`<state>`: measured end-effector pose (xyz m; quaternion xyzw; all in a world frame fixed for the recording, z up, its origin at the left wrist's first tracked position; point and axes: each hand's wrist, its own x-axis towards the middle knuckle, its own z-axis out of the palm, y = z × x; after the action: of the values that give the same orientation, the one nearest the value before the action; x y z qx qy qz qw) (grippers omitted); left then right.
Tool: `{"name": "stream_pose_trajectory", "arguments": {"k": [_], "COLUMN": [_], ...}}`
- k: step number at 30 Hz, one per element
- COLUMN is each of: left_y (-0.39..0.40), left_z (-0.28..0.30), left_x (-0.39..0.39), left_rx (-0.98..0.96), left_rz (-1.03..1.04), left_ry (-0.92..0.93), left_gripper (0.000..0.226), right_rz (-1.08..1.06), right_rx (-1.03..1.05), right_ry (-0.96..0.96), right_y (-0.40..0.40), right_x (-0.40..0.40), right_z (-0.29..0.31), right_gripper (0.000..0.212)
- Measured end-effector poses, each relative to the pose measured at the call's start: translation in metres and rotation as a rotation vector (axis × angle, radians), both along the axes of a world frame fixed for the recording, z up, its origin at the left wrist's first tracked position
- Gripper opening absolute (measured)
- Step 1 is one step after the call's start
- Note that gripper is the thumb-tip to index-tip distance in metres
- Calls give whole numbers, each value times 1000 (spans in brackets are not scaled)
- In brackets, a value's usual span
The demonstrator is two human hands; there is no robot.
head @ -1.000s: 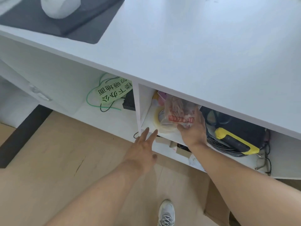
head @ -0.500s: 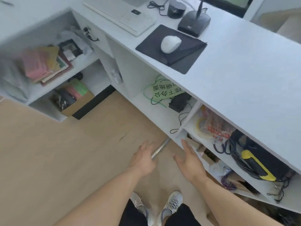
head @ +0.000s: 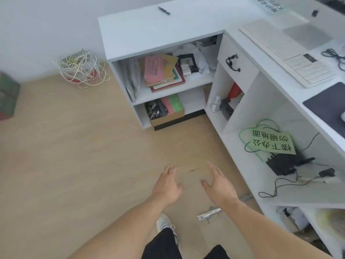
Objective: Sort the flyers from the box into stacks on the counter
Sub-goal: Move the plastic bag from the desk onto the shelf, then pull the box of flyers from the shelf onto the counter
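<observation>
Both hands are reaching forward over the wooden floor in the lower middle of the frame, empty. The left hand is showing its fingers spread and relaxed, and the right hand is likewise holding its fingers straight and apart, gripping nothing.

The step in hand looks like fetching the box, which is sitting on the bottom shelf of the white shelf unit in the upper middle of the frame, well apart from both hands. To do it well, the person is probably best off crouching close, sliding the box forward by its front wall until both sides are free, then taking one side in each hand and keeping it level while lifting it up to the tabletop at the right of the frame, so the loose sheets are not slipping out.

The box is brown cardboard, open-topped and low-walled. The flyers inside are lying in side-by-side bundles: a dark printed one at the left, a pink one in the middle, a green one at the right. They appear flat and thin, already roughly grouped by colour, which should be making sorting simple.
</observation>
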<state>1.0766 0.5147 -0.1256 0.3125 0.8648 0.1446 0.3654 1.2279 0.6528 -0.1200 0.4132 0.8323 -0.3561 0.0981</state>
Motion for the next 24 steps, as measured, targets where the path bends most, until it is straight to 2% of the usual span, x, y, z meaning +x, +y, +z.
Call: {"name": "stream_pose_trajectory", "arguments": {"k": [5,10,18,24], "left_y": [-12,6,70,151], "left_z": [1,-4,-24,-73], "left_x": [-88,-144,-213,-269], "left_rx": [-3,24,5,27], "left_rz": [40,41,127,258], "left_ry": [5,10,-27,-34], "left_gripper": [73,74,74,68], "right_rz": [22,23,-39,-16], "right_rx": [-53,-77,-95,-135], "right_ry": [47,79,26,-41], "right_y": [-13,2,85,173], "right_x": [-104,-167,-241,-311], "right_z": [7,6,-15,-79], "right_gripper": [70,70,72,70]}}
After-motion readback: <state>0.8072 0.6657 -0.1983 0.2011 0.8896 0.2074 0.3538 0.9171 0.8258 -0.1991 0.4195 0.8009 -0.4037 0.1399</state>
